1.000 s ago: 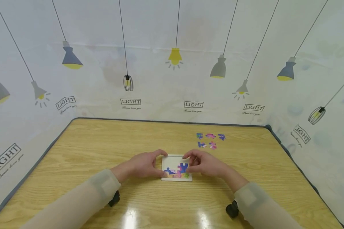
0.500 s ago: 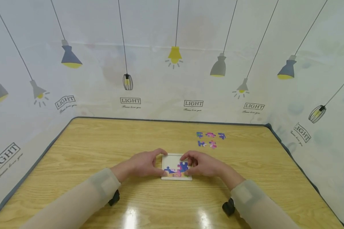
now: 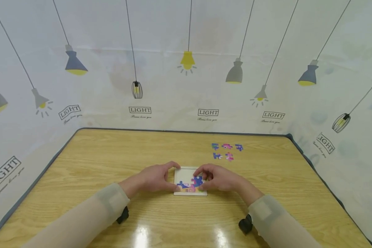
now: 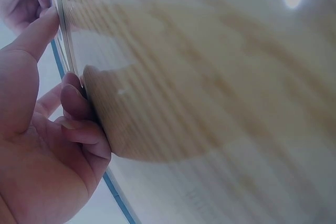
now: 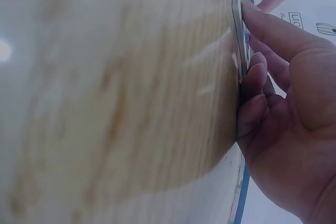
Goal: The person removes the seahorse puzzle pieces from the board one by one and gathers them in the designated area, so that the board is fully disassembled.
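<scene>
As the head view shows, a white puzzle tray [image 3: 183, 174] lies well in from the far edge of the wooden table [image 3: 117, 150], with coloured pieces [image 3: 190, 188] along its near edge. The left hand [image 3: 155, 177] grips the tray's left edge, forefinger at the far corner. The right hand [image 3: 224, 177] bends over the right edge, forefinger and thumb about a blue piece [image 3: 198, 180]; whether they pinch or merely press it cannot be told. Five loose pieces [image 3: 227, 146] lie toward the table's far right corner. Left wrist view: thumb at the tray's edge. Right wrist view: thumb likewise, other fingers bent near the tabletop.
</scene>
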`<state>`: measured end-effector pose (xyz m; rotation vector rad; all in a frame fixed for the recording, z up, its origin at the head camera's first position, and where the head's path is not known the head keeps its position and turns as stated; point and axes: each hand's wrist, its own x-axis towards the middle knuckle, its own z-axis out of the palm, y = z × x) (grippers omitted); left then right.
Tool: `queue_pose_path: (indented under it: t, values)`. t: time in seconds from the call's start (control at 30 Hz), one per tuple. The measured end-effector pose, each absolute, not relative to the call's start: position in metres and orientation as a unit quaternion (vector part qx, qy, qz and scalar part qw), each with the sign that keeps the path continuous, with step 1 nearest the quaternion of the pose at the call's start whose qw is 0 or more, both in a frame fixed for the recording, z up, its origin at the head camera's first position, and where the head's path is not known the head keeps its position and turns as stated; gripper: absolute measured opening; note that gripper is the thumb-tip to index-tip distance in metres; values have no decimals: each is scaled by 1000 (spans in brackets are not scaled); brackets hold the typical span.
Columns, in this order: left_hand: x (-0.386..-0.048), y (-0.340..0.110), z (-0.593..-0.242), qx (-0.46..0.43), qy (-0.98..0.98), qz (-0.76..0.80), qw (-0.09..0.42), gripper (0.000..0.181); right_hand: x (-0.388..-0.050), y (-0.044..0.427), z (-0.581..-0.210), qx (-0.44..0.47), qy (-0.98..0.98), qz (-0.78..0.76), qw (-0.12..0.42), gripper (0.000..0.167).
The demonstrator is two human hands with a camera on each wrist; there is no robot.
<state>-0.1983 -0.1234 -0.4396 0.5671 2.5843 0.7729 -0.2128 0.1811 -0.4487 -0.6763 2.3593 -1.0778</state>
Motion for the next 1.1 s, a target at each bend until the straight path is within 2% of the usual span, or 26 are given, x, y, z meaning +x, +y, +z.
queue_pose_path:
  t: [0.4,1.1]
  values:
    - [-198,-123,-439,202,920,275,191,77,-211,180,-447,-237,853,-403,234,37]
    - [-199,-124,-439,205,921,275,188,78,-206,179,-446,-262,861,-390,196,38]
